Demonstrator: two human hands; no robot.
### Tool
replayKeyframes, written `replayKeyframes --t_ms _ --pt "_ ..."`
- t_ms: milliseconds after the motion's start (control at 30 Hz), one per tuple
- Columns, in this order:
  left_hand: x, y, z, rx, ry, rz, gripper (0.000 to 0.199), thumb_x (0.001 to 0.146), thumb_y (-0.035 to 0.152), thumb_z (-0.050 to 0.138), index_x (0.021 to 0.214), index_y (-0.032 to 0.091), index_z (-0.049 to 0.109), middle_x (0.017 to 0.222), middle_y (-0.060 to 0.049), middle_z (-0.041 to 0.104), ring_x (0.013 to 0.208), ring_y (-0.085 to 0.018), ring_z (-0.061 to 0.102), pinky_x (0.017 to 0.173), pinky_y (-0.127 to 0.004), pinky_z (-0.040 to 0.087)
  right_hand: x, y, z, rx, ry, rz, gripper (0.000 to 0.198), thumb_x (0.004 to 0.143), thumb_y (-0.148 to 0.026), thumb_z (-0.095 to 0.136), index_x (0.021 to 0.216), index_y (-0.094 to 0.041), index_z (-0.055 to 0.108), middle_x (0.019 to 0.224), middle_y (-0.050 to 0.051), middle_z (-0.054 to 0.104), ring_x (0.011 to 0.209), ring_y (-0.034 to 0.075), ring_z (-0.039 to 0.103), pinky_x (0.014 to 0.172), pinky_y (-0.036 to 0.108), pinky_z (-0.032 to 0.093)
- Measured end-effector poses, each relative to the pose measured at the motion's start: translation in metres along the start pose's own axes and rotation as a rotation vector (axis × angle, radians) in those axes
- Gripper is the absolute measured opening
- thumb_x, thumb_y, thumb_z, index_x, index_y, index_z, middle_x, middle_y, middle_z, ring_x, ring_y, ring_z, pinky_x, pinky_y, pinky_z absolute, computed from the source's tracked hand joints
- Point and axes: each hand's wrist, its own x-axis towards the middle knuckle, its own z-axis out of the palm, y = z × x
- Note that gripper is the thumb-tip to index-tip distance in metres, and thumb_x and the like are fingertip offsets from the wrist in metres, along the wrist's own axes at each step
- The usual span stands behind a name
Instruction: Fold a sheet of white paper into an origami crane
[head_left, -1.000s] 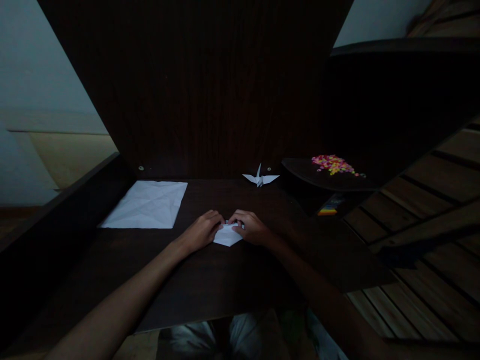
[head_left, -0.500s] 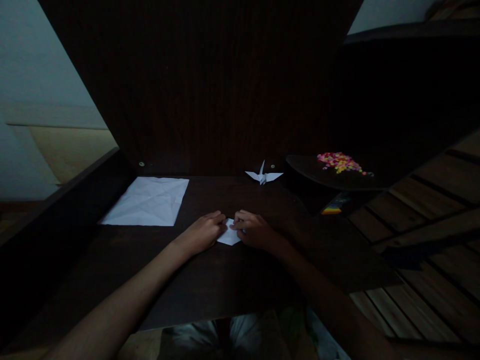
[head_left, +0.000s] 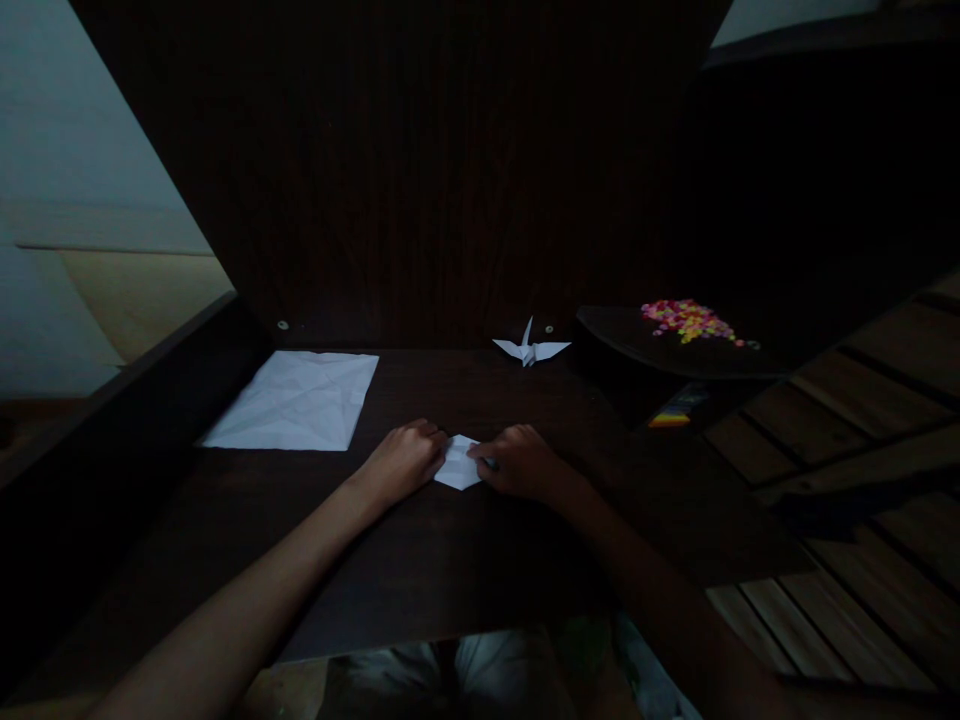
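Note:
A small folded piece of white paper (head_left: 459,468) lies on the dark desktop in front of me, with crease lines on its face. My left hand (head_left: 411,458) has its fingers curled on the paper's left edge. From the other side, my right hand (head_left: 519,462) grips the right edge, its thumb and index finger close together on the paper. The fingers partly cover both edges. Beyond the hands stands a white paper crane (head_left: 531,350) with its wings spread. A larger creased white sheet (head_left: 300,400) lies flat to the left.
On the curved shelf (head_left: 611,328) at the right lies a pile of small colourful pieces (head_left: 690,320). Below it shows a yellow-and-orange item (head_left: 670,418). A dark side board (head_left: 135,395) borders the desk's left, and a tall dark panel (head_left: 420,180) its back.
My right hand has shifted slightly right, baring more of the folded paper's upper part. My left hand stays at the left edge. The view has shifted a little.

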Motion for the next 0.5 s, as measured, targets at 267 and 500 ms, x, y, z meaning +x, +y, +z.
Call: replayKeyframes --t_ms 267,500 --pt "0.0015 0.0011 0.0023 -0.017 0.004 -0.08 0.016 0.083 0.018 0.051 0.086 0.015 0.066 0.086 -0.008 0.064 0.083 -0.021 0.061 0.075 -0.031 0.05 -0.0007 0.0032 -0.0049 0.051 0.004 -0.008 0.028 0.081 -0.034 0.062 0.108 -0.032 0.068 0.077 0.006 0.06 0.075 0.019 0.051 0.075 0.031 0.035" --pt "-0.0003 -0.0016 0.0019 -0.082 0.061 -0.024 0.021 0.088 0.025 0.047 0.085 0.014 0.065 0.087 -0.009 0.061 0.087 -0.021 0.059 0.081 -0.032 0.048 -0.0015 0.0005 -0.0064 0.006 -0.043 -0.002 0.033 0.082 -0.043 0.059 0.113 -0.031 0.066 0.079 0.008 0.06 0.077 0.021 0.053 0.076 0.033 0.036"
